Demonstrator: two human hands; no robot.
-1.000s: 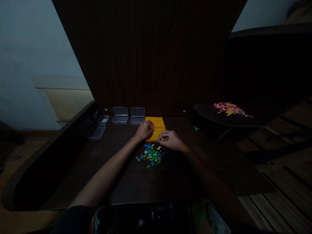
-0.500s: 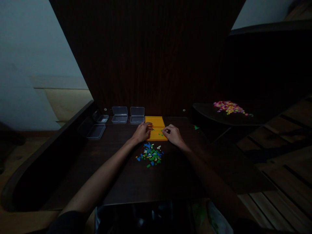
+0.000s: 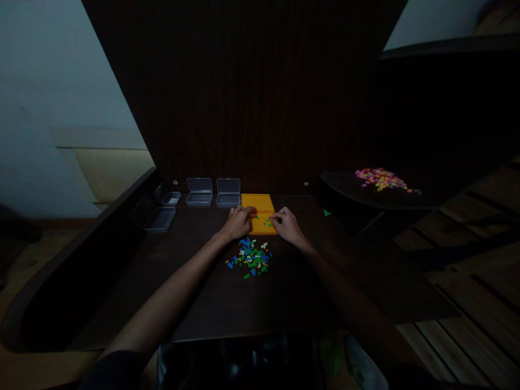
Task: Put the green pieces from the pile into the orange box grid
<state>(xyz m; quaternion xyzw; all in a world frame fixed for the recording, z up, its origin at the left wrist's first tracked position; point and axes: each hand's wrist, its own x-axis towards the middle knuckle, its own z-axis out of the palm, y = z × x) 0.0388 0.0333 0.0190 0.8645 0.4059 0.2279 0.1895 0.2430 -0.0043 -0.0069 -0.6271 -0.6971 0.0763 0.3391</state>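
Two forearms (image 3: pixel 181 284) are angling in from a desk's (image 3: pixel 227 311) front edge; near its back edge, the left hand (image 3: pixel 237 223) is arching over an open yellow box's (image 3: pixel 257 202) left side, fingers bending, their grip impossible to tell; the right hand (image 3: pixel 287 225) is bringing thumb and forefinger together at the box's right side, anything between them too small to tell; green bricks (image 3: pixel 265 222) are lying inside; a mixed pile (image 3: pixel 254 258) is lying nearer the front edge; clear boxes (image 3: pixel 199 199) are standing toward the back left corner.
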